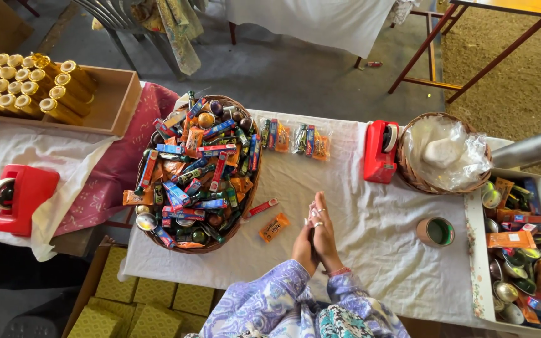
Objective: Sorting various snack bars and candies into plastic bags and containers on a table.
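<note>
Both hands meet palm to palm over the middle of the bench (358, 250), the left hand (303, 244) pressed flat against the right hand (324, 235) with fingers straight; whether anything thin lies between the palms I cannot tell, so neither grip shows as clamped on anything. Just to the left of them, within easy reach on the white cloth, lie one orange sachet (274, 227) and one slim red packet (262, 208), set apart from the heap as if singled out. The heap itself fills one round wicker basket (250, 194) near the left hand, piled with small packets, tubes and round tins too many to count. Beyond the hands a clear bag of assorted packets (295, 138) lies flat. To the right stand one red tape dispenser (380, 152), one second wicker basket lined with plastic wrap (408, 169), and one roll of tape (435, 231) on its side near the right hand. A white tray (474, 250) of similar goods sits at the far right. On the neighbouring table are another red dispenser (17, 197) and one cardboard box of gold tubes (117, 103)
</note>
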